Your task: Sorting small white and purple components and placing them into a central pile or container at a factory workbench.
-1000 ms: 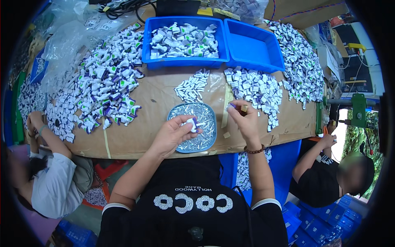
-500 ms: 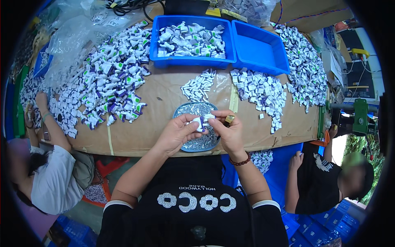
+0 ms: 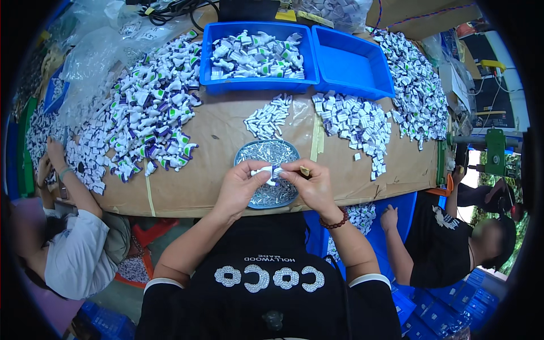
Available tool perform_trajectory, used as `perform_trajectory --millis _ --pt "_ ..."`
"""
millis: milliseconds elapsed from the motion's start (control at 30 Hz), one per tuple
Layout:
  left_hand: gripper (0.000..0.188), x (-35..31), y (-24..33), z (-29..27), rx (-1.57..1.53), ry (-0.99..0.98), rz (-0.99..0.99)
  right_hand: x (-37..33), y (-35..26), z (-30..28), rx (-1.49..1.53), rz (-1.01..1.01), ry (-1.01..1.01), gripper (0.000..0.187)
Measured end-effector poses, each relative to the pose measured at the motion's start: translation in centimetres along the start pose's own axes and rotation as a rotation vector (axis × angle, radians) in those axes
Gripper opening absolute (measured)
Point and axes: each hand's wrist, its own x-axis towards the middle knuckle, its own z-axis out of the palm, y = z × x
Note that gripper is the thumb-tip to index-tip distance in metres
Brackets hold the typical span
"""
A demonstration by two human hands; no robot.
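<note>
My left hand (image 3: 241, 186) is closed, thumb and fingers pinching a small white and purple plastic toy part (image 3: 266, 171). My right hand (image 3: 313, 186) pinches a white ridged plastic piece (image 3: 277, 172) against it; the two pieces touch. A yellow wrap (image 3: 305, 170) sits on a right finger, and a beaded bracelet (image 3: 333, 219) on that wrist. Both hands are above an oval blue-grey tray (image 3: 237, 154) of small metal pins (image 3: 266, 151). Fingertips partly hide where the pieces meet.
Beyond the tray lie small white parts (image 3: 268, 117). White, purple and green toy parts (image 3: 158, 107) heap at left, ridged white pieces (image 3: 357, 122) at right. A filled blue bin (image 3: 258, 86) stands beside an empty one (image 3: 357, 62). Co-workers sit at left (image 3: 76, 249) and right (image 3: 436, 243).
My right hand has brought its ridged piece closer against the part in my left hand, which has tilted. The view has shifted slightly. The right co-worker's hand has lowered.
</note>
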Motion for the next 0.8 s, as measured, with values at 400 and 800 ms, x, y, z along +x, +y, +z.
perform_trajectory --millis 400,800 --pt "0.016 -0.7 1.5 0.7 0.659 0.044 0.284 -0.7 0.7 0.8 -0.192 -0.038 0.061 0.008" --pt "0.022 0.2 -0.1 -1.8 0.691 -0.287 -0.027 0.1 -1.7 1.0 -0.335 -0.112 -0.114 0.026"
